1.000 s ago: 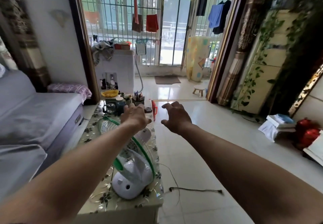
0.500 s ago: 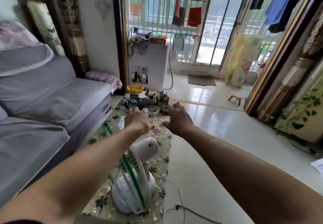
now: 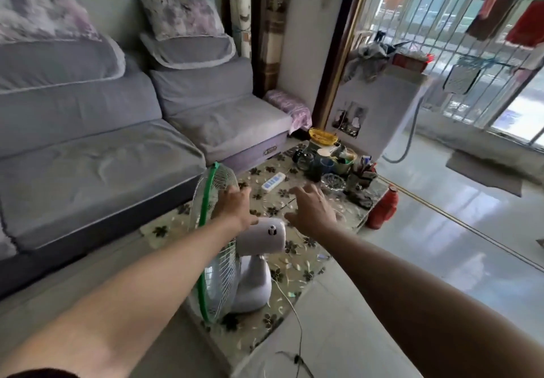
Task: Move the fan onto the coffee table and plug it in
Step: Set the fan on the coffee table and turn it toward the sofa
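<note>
The white desk fan with a green-rimmed wire cage (image 3: pixel 235 262) stood upright at the near end of the low coffee table with a flower-patterned cover (image 3: pixel 297 274), beside a grey sofa (image 3: pixel 97 153). The left hand (image 3: pixel 235 205) rested on the cage's top, fingers loosely curled over the wire; the right hand (image 3: pixel 313 209) hovered spread and empty above the table. A white power strip (image 3: pixel 273 181) lay further along the table, near clustered cups (image 3: pixel 326 162). The tiled floor (image 3: pixel 441 248) was glossy.

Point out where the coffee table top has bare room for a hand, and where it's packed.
Bare cloth lies between the fan and the power strip, under both hands, and along the coffee table edge facing the sofa. The far end is crowded with cups and jars.
</note>
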### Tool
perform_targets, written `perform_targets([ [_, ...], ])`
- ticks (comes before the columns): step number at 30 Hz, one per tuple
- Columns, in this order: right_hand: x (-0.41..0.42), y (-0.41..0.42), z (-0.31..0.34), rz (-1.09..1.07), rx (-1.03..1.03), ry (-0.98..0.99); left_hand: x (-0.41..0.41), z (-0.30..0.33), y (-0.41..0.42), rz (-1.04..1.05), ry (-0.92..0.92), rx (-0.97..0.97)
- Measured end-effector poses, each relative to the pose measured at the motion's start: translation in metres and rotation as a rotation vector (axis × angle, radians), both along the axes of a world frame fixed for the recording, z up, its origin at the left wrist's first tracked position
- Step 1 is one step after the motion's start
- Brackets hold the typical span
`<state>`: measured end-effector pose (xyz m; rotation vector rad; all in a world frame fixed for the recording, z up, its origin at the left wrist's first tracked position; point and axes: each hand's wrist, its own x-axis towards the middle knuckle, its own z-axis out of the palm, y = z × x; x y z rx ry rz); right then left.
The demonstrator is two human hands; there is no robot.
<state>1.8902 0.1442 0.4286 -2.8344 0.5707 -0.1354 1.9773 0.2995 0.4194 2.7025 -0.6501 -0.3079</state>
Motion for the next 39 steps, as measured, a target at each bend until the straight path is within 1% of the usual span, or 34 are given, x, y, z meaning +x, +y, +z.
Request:
perform_targets([
  [4,0.006,0.004,-0.037,0.048,0.058,0.063,-0.005,-0.026,-0.006,-0.003,0.0,-0.008],
  [8,0.007,0.008,-0.076,0.02,0.132,0.136,-0.001,-0.052,-0.024,-0.031,0.02,0.032],
  [14,0.006,0.012,-0.139,-0.021,0.168,0.241,0.01,-0.099,-0.045,-0.045,0.052,0.052],
  [16,0.008,0.014,-0.164,-0.074,0.24,0.313,0.015,-0.113,-0.05,-0.063,0.057,0.084],
  [18,0.01,0.017,-0.188,-0.136,0.356,0.378,0.02,-0.124,-0.053,-0.069,0.042,0.122],
  [20,0.017,0.018,-0.21,-0.203,0.472,0.399,0.022,-0.134,-0.056,-0.062,-0.043,0.151],
  [23,0.032,0.022,-0.237,-0.319,0.617,0.391,0.02,-0.145,-0.059,-0.048,-0.166,0.114],
  [25,0.042,0.027,-0.253,-0.375,0.706,0.347,0.019,-0.15,-0.058,-0.047,-0.203,0.079],
  [27,0.051,0.033,-0.265,-0.483,0.796,0.281,0.019,-0.152,-0.055,-0.032,-0.224,0.043],
  [29,0.059,0.038,-0.272,-0.609,0.899,0.179,0.021,-0.153,-0.053,-0.028,-0.236,0.027],
  [31,0.065,0.04,-0.277,-0.69,1.015,0.072,0.022,-0.152,-0.053,-0.036,-0.241,0.028],
  [35,0.07,0.038,-0.284,-0.73,1.334,-0.06,0.019,-0.151,-0.055,-0.026,-0.249,0.034],
  [37,0.076,0.037,-0.28,-0.901,1.568,-0.241,0.018,-0.151,-0.056,-0.017,-0.251,0.034],
  [38,0.079,0.037,-0.276,-1.011,1.743,-0.4,0.017,-0.151,-0.056,-0.015,-0.248,0.031],
  [39,0.081,0.036,-0.275,-1.101,1.828,-0.476,0.018,-0.152,-0.056,-0.017,-0.247,0.027],
])
